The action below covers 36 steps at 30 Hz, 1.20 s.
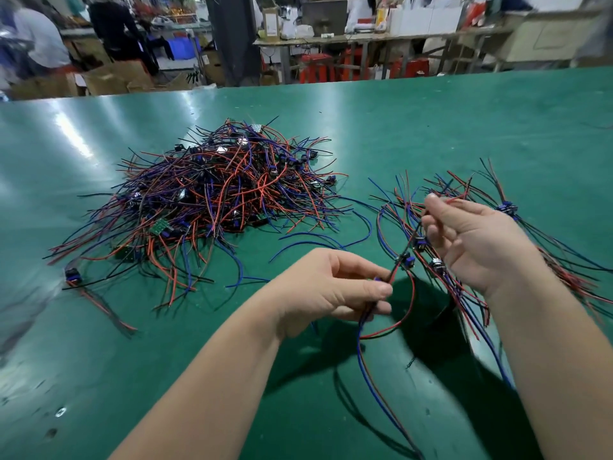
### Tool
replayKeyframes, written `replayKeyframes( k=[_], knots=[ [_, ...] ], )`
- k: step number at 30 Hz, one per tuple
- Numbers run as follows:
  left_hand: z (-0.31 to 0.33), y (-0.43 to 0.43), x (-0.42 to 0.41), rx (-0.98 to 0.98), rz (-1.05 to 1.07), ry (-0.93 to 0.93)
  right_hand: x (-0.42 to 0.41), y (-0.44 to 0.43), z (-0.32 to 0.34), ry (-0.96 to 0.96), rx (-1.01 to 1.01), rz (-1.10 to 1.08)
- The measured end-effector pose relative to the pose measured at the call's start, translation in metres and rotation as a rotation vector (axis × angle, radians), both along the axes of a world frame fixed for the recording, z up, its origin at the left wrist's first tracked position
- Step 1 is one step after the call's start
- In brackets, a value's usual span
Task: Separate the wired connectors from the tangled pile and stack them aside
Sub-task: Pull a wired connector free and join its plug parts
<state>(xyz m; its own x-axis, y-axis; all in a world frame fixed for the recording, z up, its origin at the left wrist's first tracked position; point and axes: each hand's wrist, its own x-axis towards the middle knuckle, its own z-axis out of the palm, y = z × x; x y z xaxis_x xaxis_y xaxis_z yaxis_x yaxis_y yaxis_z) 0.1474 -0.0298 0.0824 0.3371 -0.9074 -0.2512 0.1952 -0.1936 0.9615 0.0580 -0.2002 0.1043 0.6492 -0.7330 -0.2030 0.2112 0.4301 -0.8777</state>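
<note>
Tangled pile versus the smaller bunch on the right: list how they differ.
The tangled pile is far bigger and heaped; the smaller bunch is sparse and flatter. The tangled pile lies untouched at left; the smaller bunch lies under the right hand. Both are red, blue and black wires with small connectors, on the green table.

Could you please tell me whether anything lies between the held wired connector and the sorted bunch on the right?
Nothing separate does. The left hand and right hand hold the wired connector right at the edge of the sorted bunch; only the right hand itself is over that bunch. The tangled pile lies to the left.
</note>
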Motion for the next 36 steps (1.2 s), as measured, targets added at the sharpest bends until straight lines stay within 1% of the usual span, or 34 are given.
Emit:
replayKeyframes(
  k=[2, 4, 6, 7, 8, 10, 12, 14, 15, 16, 18, 21, 25, 27, 29, 31, 34, 36],
  knots=[
    [0.000, 0.003, 0.001, 0.057, -0.102, -0.043, -0.002, -0.009, -0.002, -0.059, 0.064, -0.070],
    [0.000, 0.007, 0.002, 0.114, -0.217, -0.088, -0.002, -0.016, -0.005, -0.161, 0.116, -0.144],
    [-0.002, 0.008, 0.002, 0.102, -0.283, -0.092, -0.002, -0.023, -0.004, -0.234, 0.133, -0.220],
    [-0.002, 0.008, 0.002, 0.055, -0.265, -0.076, -0.003, -0.025, -0.004, -0.247, 0.130, -0.239],
    [-0.002, 0.007, 0.003, -0.013, -0.218, -0.023, -0.003, -0.026, -0.004, -0.247, 0.127, -0.241],
    [0.000, 0.003, 0.005, -0.175, -0.084, 0.169, -0.002, -0.021, -0.006, -0.203, 0.117, -0.189],
    [0.004, 0.001, 0.009, -0.313, 0.050, 0.324, 0.002, -0.009, -0.009, -0.099, 0.015, -0.066],
    [0.007, -0.001, 0.012, -0.403, 0.161, 0.394, 0.006, 0.008, -0.012, 0.007, -0.210, 0.129],
    [0.009, -0.001, 0.012, -0.425, 0.214, 0.412, 0.008, 0.017, -0.012, 0.030, -0.307, 0.222],
    [0.009, -0.002, 0.012, -0.435, 0.269, 0.424, 0.009, 0.025, -0.012, 0.025, -0.363, 0.296],
    [0.009, -0.004, 0.011, -0.432, 0.365, 0.431, 0.010, 0.038, -0.014, -0.039, -0.389, 0.370],
    [0.007, -0.007, 0.008, -0.433, 0.451, 0.367, 0.013, 0.048, -0.018, -0.159, -0.301, 0.367],
    [0.003, -0.010, 0.004, -0.435, 0.510, 0.191, 0.018, 0.049, -0.017, -0.210, -0.136, 0.311],
    [0.001, -0.011, 0.003, -0.441, 0.484, 0.111, 0.018, 0.046, -0.015, -0.207, -0.046, 0.266],
    [0.000, -0.010, 0.003, -0.449, 0.384, 0.044, 0.016, 0.041, -0.012, -0.207, -0.001, 0.255],
    [0.000, -0.008, 0.005, -0.422, 0.299, 0.002, 0.013, 0.035, -0.011, -0.183, -0.032, 0.289],
    [0.003, -0.006, 0.009, -0.330, 0.335, 0.038, 0.009, 0.029, -0.012, -0.102, -0.184, 0.362],
    [0.004, -0.006, 0.007, -0.270, 0.344, -0.020, 0.009, 0.028, -0.014, -0.047, -0.280, 0.392]
  ],
)
